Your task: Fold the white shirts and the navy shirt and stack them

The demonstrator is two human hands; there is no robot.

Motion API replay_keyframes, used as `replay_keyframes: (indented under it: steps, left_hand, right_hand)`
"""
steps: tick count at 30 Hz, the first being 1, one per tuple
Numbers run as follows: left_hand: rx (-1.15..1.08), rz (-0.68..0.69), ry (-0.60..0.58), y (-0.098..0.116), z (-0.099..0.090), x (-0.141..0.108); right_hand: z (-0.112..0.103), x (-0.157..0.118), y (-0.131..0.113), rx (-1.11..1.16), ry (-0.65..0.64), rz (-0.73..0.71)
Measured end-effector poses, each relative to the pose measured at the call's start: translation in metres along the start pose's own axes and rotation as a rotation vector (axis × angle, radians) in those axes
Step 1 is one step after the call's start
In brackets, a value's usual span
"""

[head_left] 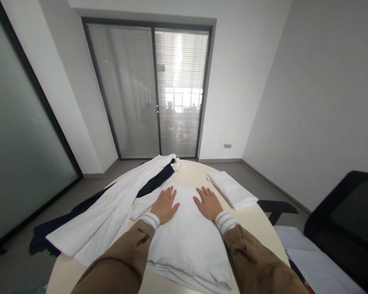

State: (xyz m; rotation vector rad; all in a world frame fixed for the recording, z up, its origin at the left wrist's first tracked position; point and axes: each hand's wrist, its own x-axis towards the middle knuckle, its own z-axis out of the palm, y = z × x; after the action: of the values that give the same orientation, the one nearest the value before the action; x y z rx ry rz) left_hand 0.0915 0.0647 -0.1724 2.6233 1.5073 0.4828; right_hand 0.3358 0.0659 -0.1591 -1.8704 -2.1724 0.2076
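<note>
A white cloth [190, 237], layered at its near edge, lies on the round cream table [190, 169] in front of me. My left hand [165, 205] rests flat on its upper left part, fingers spread. On the upper right part lies my right hand [207, 203], also flat with the fingers apart. Neither hand grips anything. Left of my left hand, long white garments [110, 208] are heaped over a dark navy one [156, 181]. A folded white cloth [233, 190] sits at the table's right edge.
At the right stands a black mesh chair [352, 220], its armrest [279, 207] close to the table edge. White papers or cloth [313, 257] lie on its seat. Navy fabric [46, 232] hangs over the table's left edge. Behind are glass doors with blinds [125, 90].
</note>
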Motion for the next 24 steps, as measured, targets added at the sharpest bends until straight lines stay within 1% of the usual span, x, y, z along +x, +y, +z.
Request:
replay_keyframes:
  steps: [2,4,7,10,12,14,16,18,19,21,24]
  left_hand:
    - [-0.034,-0.001,0.009,0.000,-0.002,0.001]
    - [-0.066,0.007,0.017,0.000,-0.007,-0.001]
    - [-0.095,-0.014,0.091,0.000,-0.016,-0.011]
    - [-0.125,-0.142,0.189,-0.001,-0.024,-0.028]
    - [-0.178,-0.253,0.189,-0.002,-0.027,-0.038]
    - [-0.291,-0.364,0.171,-0.002,-0.028,-0.043]
    - [-0.474,-0.471,0.173,-0.002,-0.028,-0.044]
    - [-0.642,-0.539,0.181,-0.003,-0.028,-0.041]
    - [-0.707,-0.549,0.182,-0.003,-0.029,-0.039]
    - [-0.801,-0.534,0.175,-0.004,-0.030,-0.035]
    - [-0.980,-0.511,0.143,-0.005,-0.033,-0.033]
  right_hand:
    - [0.003,0.001,0.004,0.003,-0.011,0.015]
    - [0.004,0.002,0.005,0.014,0.007,0.008]
    - [0.003,0.000,0.010,0.018,0.106,0.033]
    - [0.004,-0.002,0.021,0.000,0.195,0.136]
    - [0.005,-0.003,0.029,0.040,0.222,0.150]
    - [0.008,-0.001,0.036,0.132,0.252,0.108]
    - [0.010,0.002,0.043,0.257,0.291,0.049]
    - [0.011,0.006,0.049,0.386,0.341,0.009]
    - [0.012,0.008,0.052,0.449,0.368,0.005]
    - [0.011,0.011,0.056,0.573,0.396,0.043]
    - [0.008,0.015,0.060,0.753,0.359,0.143]
